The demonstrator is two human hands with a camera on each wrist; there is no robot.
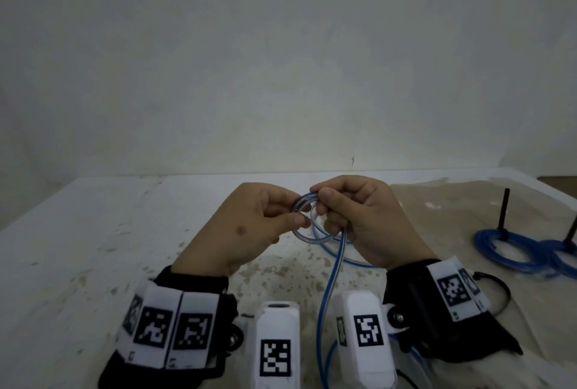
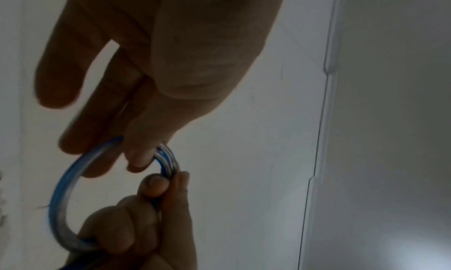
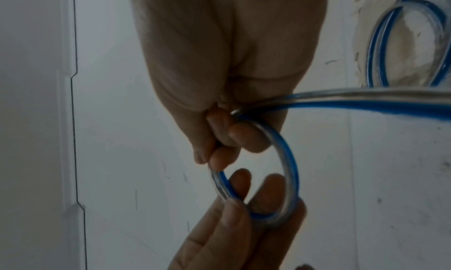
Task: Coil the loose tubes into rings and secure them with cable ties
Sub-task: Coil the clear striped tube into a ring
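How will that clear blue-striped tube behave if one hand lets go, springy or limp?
Probably springy: the tube holds a small ring only while the left hand and right hand both pinch it. Its free tail arcs smoothly toward the camera without kinking, suggesting some stiffness. Likely light and slick; the finished blue coils needed black cable ties.

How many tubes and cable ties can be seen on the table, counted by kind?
Finished blue tube rings: 2
Clear blue-striped tube, gripped by the left hand and the right hand: 1
Black plastic cable ties: 3, two upright on the rings, one loose
Total: 6
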